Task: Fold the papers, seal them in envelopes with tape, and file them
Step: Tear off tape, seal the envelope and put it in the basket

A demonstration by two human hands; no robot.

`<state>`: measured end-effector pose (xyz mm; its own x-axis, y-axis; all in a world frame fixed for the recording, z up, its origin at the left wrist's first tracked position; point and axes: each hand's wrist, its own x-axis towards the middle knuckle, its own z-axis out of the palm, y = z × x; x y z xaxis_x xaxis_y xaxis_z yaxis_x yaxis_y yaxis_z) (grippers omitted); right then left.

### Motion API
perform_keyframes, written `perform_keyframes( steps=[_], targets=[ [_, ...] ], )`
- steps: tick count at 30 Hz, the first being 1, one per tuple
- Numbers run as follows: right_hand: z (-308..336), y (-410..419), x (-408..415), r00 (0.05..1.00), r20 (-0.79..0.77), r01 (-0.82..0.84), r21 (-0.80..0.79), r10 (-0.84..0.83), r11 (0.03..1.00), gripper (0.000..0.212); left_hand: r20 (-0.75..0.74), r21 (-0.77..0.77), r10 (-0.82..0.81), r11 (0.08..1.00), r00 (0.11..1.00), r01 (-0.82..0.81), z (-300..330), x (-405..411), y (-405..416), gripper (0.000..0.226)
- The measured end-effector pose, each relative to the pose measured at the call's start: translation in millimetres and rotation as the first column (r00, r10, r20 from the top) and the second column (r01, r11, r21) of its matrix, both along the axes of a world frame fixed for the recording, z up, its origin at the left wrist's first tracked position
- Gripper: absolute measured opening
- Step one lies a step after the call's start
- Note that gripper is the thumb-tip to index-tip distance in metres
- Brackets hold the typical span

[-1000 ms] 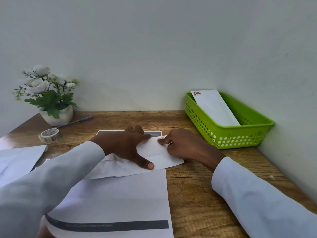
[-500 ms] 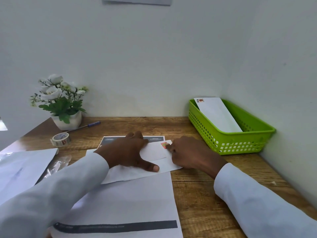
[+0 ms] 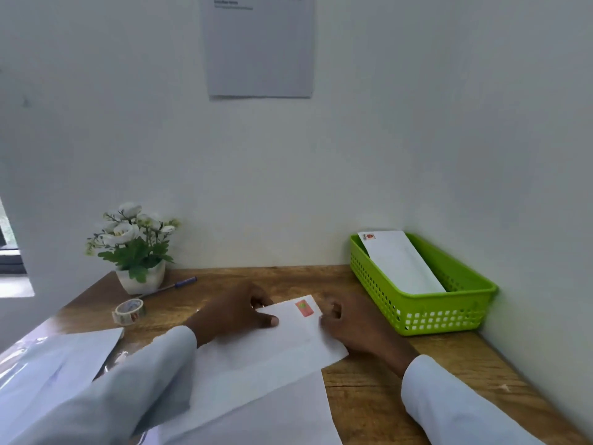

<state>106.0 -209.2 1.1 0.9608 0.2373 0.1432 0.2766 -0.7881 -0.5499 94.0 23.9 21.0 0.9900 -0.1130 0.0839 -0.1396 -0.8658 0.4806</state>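
Wooden desk [image 3: 378,393] set in a white wall corner. Both hands on a white envelope [image 3: 288,342] at desk centre, stamp [image 3: 304,308] face up at its far corner. Left hand [image 3: 231,311] grips the envelope's far left edge: thumb pressed on the top face, fingers curled over the far edge, their tips hidden, so a pinch on the envelope. Right hand [image 3: 349,322] holds the right edge near the stamp, fingers bent and closed against the edge; whether the paper is lifted or flat on the desk I cannot tell, image is blurred here. The envelope lies partly over a larger white sheet [image 3: 276,409] that runs toward the near edge of the desk. Both forearms in pale sleeves. Green basket [image 3: 449,313] at the right rear corner against the wall, holding one envelope [image 3: 401,264] that leans on its far rim, stamp at upper left. Tape roll [image 3: 129,311] on the desk left of the hands, lying flat. Behind it a white pot of white flowers [image 3: 136,252], and a blue pen [image 3: 175,284] just beside the pot. More white paper [image 3: 51,364] with clear plastic at the left edge of the desk. A printed sheet [image 3: 260,46] is fixed to the wall above; text too small to read.
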Motion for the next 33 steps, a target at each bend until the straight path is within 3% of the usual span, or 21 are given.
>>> perform_keyframes(
  steps=[3, 7, 10, 15, 18, 24, 26, 30, 33],
  targets=[
    [6.0, -3.3, -1.0, 0.996, -0.090, 0.043, 0.331, -0.014, 0.943, 0.030, -0.038, -0.248, -0.012, 0.969, 0.999, 0.002, 24.0, -5.5, 5.2, 0.023],
    [26.1, -9.2, -10.7, 0.961, -0.217, 0.065, 0.783, 0.174, 0.619, 0.031, -0.026, -0.484, 0.032, 0.874, 0.999, -0.040, 57.1, -12.1, 16.9, 0.016],
    [39.2, -5.7, -22.8, 0.917, -0.216, 0.067, 0.912, 0.336, 0.404, 0.032, -0.003, -0.690, 0.101, 0.719, 0.995, -0.075, 75.3, -14.7, 14.0, 0.013],
    [68.3, 0.5, -35.3, 0.921, -0.124, 0.000, 0.948, 0.369, 0.318, 0.025, 0.039, -0.908, 0.123, 0.419, 0.992, -0.016, 99.1, -10.1, -20.4, 0.015],
    [95.7, -17.7, -26.6, 0.980, -0.038, -0.037, 0.931, 0.197, 0.364, 0.021, 0.106, -0.942, 0.128, 0.330, 0.986, 0.059, 112.2, 1.9, -50.3, 0.012],
    [138.6, -85.1, 30.1, 0.979, 0.109, -0.001, 0.845, -0.171, 0.535, 0.003, 0.216, -0.908, 0.088, 0.384, 0.972, 0.167, 134.9, 48.6, -103.1, 0.010],
    [141.0, -104.1, 51.7, 0.939, 0.178, 0.046, 0.782, -0.294, 0.621, 0.010, 0.228, -0.892, 0.102, 0.420, 0.968, 0.165, 135.7, 68.2, -122.7, 0.007],
    [128.5, -125.9, 91.1, 0.800, 0.319, 0.286, 0.542, -0.508, 0.790, 0.016, 0.208, -0.870, 0.147, 0.480, 0.967, 0.114, 116.0, 105.8, -154.4, 0.006],
    [108.9, -136.8, 110.2, 0.768, 0.361, 0.451, 0.283, -0.529, 0.847, 0.017, 0.146, -0.852, 0.190, 0.523, 0.971, 0.026, 87.4, 128.1, -171.4, 0.011]
  ],
)
